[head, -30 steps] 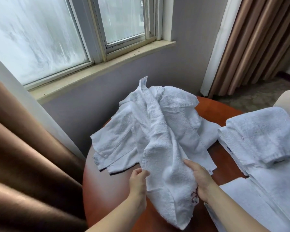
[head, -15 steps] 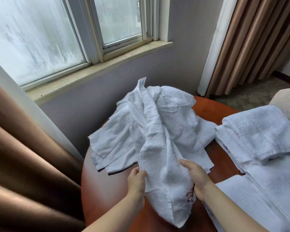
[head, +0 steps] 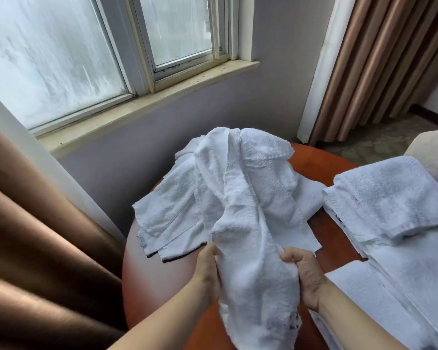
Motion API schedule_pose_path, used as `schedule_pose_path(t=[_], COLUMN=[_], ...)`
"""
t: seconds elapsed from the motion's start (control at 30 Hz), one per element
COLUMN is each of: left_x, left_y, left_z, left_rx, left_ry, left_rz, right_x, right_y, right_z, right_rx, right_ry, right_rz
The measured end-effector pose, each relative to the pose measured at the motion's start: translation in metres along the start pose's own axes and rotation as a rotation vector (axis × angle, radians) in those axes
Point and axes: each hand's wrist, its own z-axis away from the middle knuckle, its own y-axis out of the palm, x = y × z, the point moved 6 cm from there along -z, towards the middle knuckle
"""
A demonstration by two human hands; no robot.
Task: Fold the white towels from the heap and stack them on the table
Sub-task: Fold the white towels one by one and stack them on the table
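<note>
— Where is the towel (head: 253, 261) right now?

— Bunched between both hands, over the near part of the tabletop (head: 162, 281). The left hand (head: 208, 270) pinches one side. The right hand (head: 307, 277) has its fingers (head: 290, 256) curled into the cloth on the other. Its upper end drapes back over the heap (head: 177, 205) at the far left edge.

— So what could go wrong?

— The drag, I'd say. The towel lies across the heap, so pulling it free may tow other pieces along. Some of them seem to overhang the left edge by the curtain (head: 48, 236), and they could slide to the floor.

— And the fold itself?

— The hands grip a twisted middle, not corners. Folding from there would likely give a lumpy bundle that sits badly on the stack (head: 395, 205) at the right edge. The loose lower end could also trail and catch.

— Anything you can't make out?

— The left fingers are behind the cloth, and only the thumb shows. The towel's corners are lost in the folds. A dark mark (head: 292, 322) near the lower end is too blurred to read, so I can't tell stain from stitching. The stack and the tabletop's near edge run out of view.
</note>
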Motion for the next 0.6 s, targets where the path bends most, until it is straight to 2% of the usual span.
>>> schedule_pose_path(t=[0.17,0.33,0.4,0.47,0.6], left_x=[-0.005,0.004,0.004,0.004,0.005], left_y=[0.016,0.021,0.02,0.019,0.024], left_z=[0.0,0.001,0.001,0.0,0.01], left_rx=[0.107,0.084,0.054,0.022,0.069], left_ry=[0.025,0.043,0.051,0.03,-0.083], left_rz=[-0.074,-0.171,-0.176,-0.157,-0.047], right_x=[-0.013,-0.006,-0.008,-0.012,-0.019], right_y=[-0.004,-0.02,-0.022,-0.023,-0.004], right_z=[0.004,0.001,0.003,0.003,0.008], right_rx=[0.038,-0.12,-0.142,-0.14,0.015], right_ry=[0.116,0.046,0.063,0.096,0.164], right_rz=[0.111,0.321,0.277,0.13,-0.071])
